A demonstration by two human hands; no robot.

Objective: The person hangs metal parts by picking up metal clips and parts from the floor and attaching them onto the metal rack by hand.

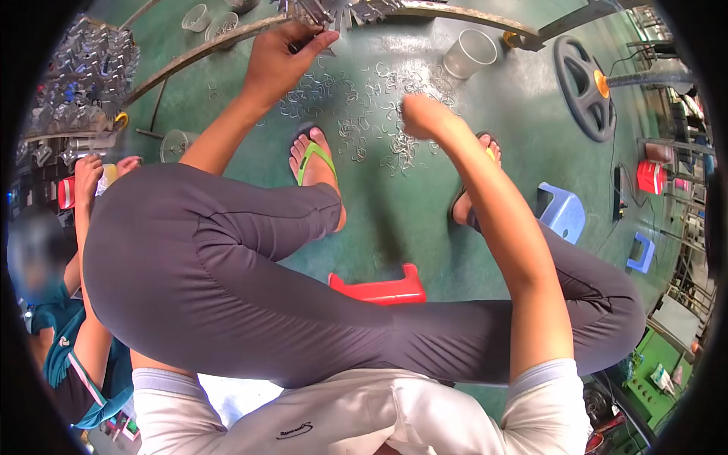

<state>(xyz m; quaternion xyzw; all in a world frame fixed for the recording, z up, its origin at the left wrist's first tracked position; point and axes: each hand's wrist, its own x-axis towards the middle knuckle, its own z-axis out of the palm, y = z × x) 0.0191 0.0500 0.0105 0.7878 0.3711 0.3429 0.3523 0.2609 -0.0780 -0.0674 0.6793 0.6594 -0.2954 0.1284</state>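
My left hand is raised at the top, its thumb and fingers pinched together at the edge of a cluster of shiny metal parts. What the fingertips hold there is too small to make out. My right hand is closed, held over the floor right of centre, with its fingers curled out of sight; anything inside is hidden. Below both hands, many small bent metal pieces lie scattered on the green floor.
A clear plastic tub stands on the floor beyond my right hand. A metal bar crosses the top. Metal parts hang in a stack at upper left, near a co-worker. Red and blue stools and a handwheel also show.
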